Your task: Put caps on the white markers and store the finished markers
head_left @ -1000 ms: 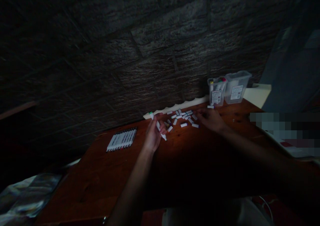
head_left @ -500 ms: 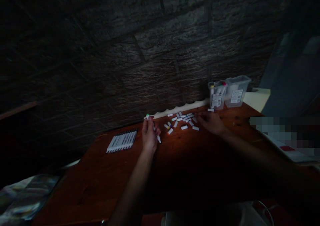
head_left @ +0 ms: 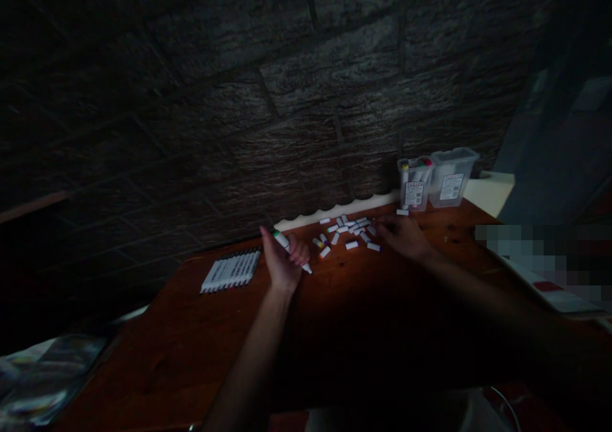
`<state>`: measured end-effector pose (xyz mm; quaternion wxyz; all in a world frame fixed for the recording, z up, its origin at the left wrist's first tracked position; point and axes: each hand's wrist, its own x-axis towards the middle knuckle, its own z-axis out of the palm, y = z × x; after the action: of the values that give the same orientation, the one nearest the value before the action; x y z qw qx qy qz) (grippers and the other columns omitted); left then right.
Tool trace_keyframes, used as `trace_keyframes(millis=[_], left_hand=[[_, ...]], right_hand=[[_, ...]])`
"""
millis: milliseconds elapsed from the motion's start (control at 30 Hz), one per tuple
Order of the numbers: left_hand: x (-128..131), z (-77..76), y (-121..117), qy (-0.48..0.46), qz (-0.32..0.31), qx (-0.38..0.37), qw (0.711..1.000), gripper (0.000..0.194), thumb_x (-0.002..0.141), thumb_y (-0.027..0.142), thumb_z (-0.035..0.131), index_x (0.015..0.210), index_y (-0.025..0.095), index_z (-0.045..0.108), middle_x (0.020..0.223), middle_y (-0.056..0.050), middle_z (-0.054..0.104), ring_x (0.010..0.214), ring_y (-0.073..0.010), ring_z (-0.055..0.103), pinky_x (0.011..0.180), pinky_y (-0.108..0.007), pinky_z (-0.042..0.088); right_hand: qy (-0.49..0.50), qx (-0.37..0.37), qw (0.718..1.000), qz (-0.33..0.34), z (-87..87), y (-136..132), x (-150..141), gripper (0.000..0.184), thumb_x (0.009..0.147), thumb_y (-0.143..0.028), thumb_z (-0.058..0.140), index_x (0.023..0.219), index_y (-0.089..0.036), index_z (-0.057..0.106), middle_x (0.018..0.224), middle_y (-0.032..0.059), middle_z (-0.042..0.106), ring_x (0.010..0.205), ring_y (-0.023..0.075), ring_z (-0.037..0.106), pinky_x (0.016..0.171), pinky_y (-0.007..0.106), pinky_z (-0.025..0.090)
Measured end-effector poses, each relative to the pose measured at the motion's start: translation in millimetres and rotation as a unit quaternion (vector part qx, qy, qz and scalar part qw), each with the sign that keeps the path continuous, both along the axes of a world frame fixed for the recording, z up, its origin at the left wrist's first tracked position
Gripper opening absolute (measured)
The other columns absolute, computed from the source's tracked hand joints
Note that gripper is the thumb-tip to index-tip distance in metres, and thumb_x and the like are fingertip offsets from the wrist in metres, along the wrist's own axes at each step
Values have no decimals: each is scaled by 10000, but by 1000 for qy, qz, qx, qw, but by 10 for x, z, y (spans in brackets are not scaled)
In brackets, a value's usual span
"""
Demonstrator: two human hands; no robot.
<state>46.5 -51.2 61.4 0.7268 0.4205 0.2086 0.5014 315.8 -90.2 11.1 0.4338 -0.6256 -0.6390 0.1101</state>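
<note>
My left hand [head_left: 284, 263] is closed around a white marker [head_left: 282, 241] with a green end, its fingers wrapped over the barrel. The marker slants, green end up and to the left, pale tip down and to the right. At the right edge of a pile of loose white marker caps [head_left: 352, 245] is my right hand [head_left: 404, 236]. Its fingers are bent and look slightly apart, close to the nearest caps; the dim light hides their tips. Several caps show coloured ends. To the left, a row of white markers [head_left: 232, 271] lies side by side on the table.
Two clear plastic containers stand at the back right: one holding markers [head_left: 414, 193] and another container [head_left: 452, 177] beside it. A single cap [head_left: 402, 212] lies before them. A scalloped white strip [head_left: 335, 212] runs along the stone-patterned wall [head_left: 296, 132] behind the wooden table [head_left: 191, 330].
My left hand has shifted a little left and turned, with the thumb now lifted off the marker. My right hand has stayed at the caps. The view has tilted slightly.
</note>
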Motion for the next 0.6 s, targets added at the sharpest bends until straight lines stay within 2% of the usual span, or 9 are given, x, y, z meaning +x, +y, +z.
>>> trace_keyframes(millis=[200,467,533,600], left_hand=[[-8,18,-11,-15,-1,-48,999,591,821,635,423,434,190,374,375,64,201,320,-61,232,348,-216,208],[-80,28,-6,-66,22,-45,997,526,805,608,459,494,186,422,382,74,197,320,-66,221,345,-217,228],[-69,24,10,-85,35,-39,995,520,805,632,480,559,175,487,402,74,238,339,-69,265,365,-213,269],[-35,26,26,-98,53,-35,993,468,812,606,514,680,161,566,462,54,360,402,-82,379,431,-219,365]], right_hand=[[-6,0,1000,-6,-1,-1,-4,290,903,-333,489,944,-188,737,871,56,752,745,191,686,694,285,500],[3,-1,1000,-2,20,-28,-31,296,896,-338,487,897,-181,737,818,49,744,702,179,674,635,263,484],[4,-1,1000,-5,23,-29,-33,287,894,-332,493,894,-183,738,837,52,748,714,182,678,652,269,491],[4,-2,1000,-7,20,-24,-25,286,896,-332,494,911,-182,737,839,52,750,715,186,678,653,273,495]])
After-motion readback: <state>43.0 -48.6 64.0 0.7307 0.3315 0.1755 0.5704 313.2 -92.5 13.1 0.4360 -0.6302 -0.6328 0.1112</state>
